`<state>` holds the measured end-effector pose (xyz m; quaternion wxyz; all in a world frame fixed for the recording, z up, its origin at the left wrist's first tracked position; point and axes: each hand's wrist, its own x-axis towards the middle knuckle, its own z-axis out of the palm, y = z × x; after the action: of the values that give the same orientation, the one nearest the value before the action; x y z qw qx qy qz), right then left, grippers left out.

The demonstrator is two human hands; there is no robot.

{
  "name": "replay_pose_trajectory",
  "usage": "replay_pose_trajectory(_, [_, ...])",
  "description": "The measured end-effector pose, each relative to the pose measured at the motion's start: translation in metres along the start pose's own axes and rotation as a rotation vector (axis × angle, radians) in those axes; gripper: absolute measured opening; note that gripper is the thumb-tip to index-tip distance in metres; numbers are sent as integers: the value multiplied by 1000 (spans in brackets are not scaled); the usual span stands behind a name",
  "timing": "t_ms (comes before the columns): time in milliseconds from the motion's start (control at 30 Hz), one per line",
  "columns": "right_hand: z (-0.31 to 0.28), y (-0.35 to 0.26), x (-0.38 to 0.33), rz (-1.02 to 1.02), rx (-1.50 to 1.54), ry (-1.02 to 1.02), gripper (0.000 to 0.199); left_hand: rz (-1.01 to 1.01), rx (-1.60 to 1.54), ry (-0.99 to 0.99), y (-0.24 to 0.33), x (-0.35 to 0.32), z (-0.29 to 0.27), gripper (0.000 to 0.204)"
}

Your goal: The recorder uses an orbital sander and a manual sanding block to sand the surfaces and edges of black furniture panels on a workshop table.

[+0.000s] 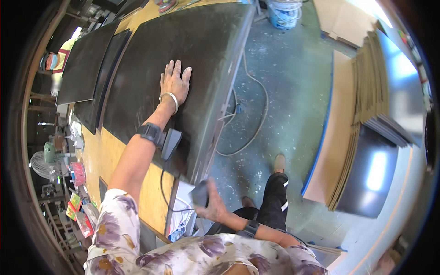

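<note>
The dark panel (208, 87) is viewed from the head of a standing person (201, 254), from above and just beyond its near end. The view is aimed steeply downward, toward the panel's far end. The panel is seen from close by; the floor (298, 87) to its right is taken in more distantly by the fisheye.

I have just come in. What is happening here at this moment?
A person's left hand lies flat on a dark panel on a wooden bench. The right hand holds a grey block by the panel's near corner; I cannot tell if the two touch. More dark panels lie to the left, and a stack of boards is at the right.
</note>
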<state>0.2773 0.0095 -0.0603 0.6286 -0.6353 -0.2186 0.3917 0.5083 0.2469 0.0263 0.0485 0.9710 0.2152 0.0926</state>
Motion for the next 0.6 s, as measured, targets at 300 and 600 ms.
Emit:
replay_pose_trajectory(300, [-95, 60, -144, 366, -381, 341, 95, 159, 101, -143, 25, -210, -28, 85])
replay_pose_trajectory(600, [-212, 70, -164, 427, -345, 480, 93, 12, -33, 170, 11, -301, -11, 77])
